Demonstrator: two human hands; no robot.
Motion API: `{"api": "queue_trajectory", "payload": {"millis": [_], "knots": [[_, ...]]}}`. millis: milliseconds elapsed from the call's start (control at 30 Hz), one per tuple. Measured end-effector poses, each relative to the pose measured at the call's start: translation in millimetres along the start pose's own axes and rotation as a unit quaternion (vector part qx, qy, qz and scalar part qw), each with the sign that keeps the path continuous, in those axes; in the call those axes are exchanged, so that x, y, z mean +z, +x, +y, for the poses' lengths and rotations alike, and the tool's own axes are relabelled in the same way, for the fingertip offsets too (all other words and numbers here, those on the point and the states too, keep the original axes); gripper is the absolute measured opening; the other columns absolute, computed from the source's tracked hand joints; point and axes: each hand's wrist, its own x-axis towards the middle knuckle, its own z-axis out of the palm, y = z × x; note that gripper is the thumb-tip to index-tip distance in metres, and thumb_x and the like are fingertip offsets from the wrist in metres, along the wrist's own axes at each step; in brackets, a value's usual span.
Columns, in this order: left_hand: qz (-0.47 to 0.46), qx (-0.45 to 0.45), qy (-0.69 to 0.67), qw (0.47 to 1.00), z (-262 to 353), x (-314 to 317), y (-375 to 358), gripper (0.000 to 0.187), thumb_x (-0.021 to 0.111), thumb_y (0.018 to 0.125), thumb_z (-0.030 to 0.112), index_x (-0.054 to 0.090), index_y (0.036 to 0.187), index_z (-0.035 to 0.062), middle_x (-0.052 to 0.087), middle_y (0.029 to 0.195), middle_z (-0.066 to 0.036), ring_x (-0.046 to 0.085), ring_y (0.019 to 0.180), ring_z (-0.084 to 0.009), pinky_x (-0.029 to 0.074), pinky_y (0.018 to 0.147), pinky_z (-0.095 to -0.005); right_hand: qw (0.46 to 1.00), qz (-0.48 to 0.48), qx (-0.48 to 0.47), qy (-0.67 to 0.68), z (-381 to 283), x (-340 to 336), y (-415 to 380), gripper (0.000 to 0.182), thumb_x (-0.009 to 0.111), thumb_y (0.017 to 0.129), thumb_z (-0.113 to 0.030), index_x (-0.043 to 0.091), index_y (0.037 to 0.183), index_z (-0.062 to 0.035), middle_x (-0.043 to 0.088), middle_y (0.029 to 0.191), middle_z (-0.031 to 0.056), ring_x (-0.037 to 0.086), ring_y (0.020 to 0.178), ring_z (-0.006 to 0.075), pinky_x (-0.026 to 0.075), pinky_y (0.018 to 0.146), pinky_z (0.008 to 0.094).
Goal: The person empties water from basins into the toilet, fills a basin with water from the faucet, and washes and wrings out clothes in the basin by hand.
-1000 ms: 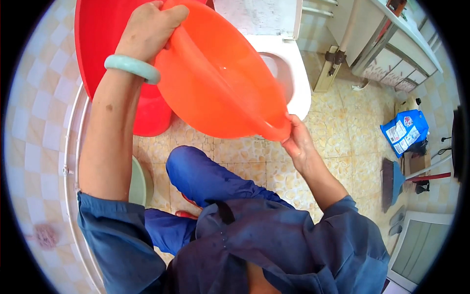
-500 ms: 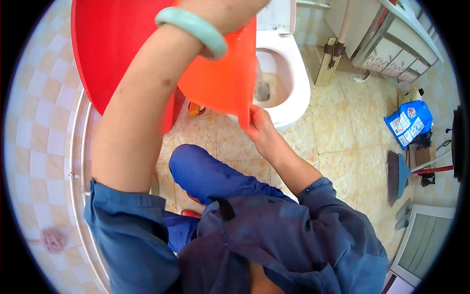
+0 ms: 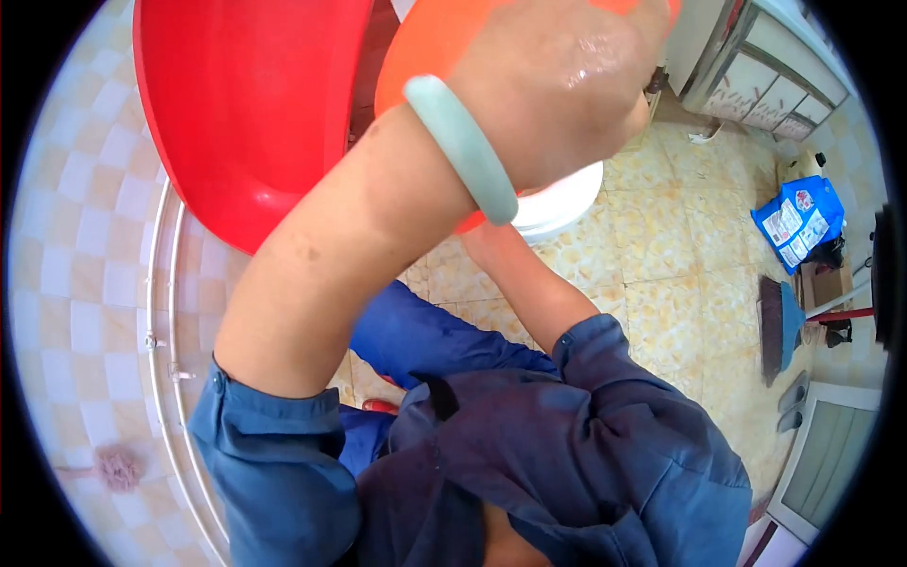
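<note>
An orange basin (image 3: 425, 42) is tilted at the top centre, partly hidden by my left hand and wrist. My left hand (image 3: 576, 90), wet on its back and with a pale green bangle (image 3: 463, 146) at the wrist, is closed on the basin's upper right edge. Below the bangle, my right hand (image 3: 491, 246) is at the lower rim; its fingertips are hidden behind my left wrist. Behind the hands, a white toilet (image 3: 567, 203) shows only its front rim. Left of the basin stands a large red tub (image 3: 250, 104).
White pipes (image 3: 156, 283) run along the tiled wall at left. At right are a cabinet (image 3: 756, 71), a blue bag (image 3: 801, 219), a broom (image 3: 773, 326) and slippers (image 3: 792, 406). My blue-trousered leg (image 3: 435, 331) is below the basin.
My left hand has moved right and down with the basin's edge, now covering most of the toilet. My right hand has shifted slightly left and is more hidden. The view has shifted a little.
</note>
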Motion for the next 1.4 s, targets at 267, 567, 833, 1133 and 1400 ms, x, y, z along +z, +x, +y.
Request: {"api": "queue_trajectory", "payload": {"millis": [267,567,833,1133,1400], "knots": [[-0.127,-0.082,-0.027,0.988,5,-19,-21,0.032,0.056,0.076,0.014,0.049,0.103,-0.0016,0.058,0.064,-0.014,0.059,0.058,-0.0295,0.046,0.053,-0.0406,0.999,0.007,-0.006,-0.045,4,-2,16,0.033,0.038,0.098,-0.017,0.047,0.123,0.0027,0.057,0.117,0.0153,0.059,0.103,0.0254,0.053,0.085,0.0389],[-0.029,-0.111,-0.148,0.982,35,-36,-54,0.023,0.049,0.083,0.019,0.054,0.103,0.0075,0.063,0.072,-0.02,0.063,0.063,-0.0399,0.049,0.053,-0.0514,0.984,0.038,-0.032,-0.174,-33,-31,18,0.033,0.039,0.098,-0.017,0.048,0.122,0.0032,0.057,0.117,0.0146,0.06,0.102,0.0251,0.053,0.085,0.0381],[-0.064,-0.24,-0.13,0.96,41,-73,-112,0.041,0.052,0.083,0.015,0.045,0.123,0.0102,0.062,0.077,-0.021,0.06,0.064,-0.0402,0.045,0.052,-0.0501,0.935,0.125,-0.185,-0.275,-33,7,-19,0.033,0.04,0.097,-0.017,0.049,0.122,0.0037,0.058,0.116,0.014,0.06,0.1,0.0249,0.053,0.084,0.0373],[0.187,-0.661,-0.134,0.714,41,-174,-246,0.076,0.068,0.075,0.028,0.034,0.133,-0.0074,0.065,0.096,-0.025,0.064,0.093,-0.0344,0.052,0.081,-0.0408,0.9,0.059,-0.28,-0.33,-2,98,-36,0.033,0.041,0.097,-0.017,0.05,0.121,0.0042,0.059,0.116,0.0134,0.06,0.099,0.0246,0.053,0.083,0.0365],[0.434,-0.691,-0.195,0.545,121,-265,-411,0.03,0.06,0.083,0.017,0.064,0.107,-0.0012,0.068,0.095,-0.01,0.065,0.085,-0.0186,0.053,0.075,-0.0327,0.872,-0.241,-0.139,-0.403,131,217,-5,0.035,0.044,0.096,-0.017,0.052,0.123,0.0039,0.058,0.12,0.0117,0.059,0.102,0.0228,0.051,0.087,0.0362]]}}
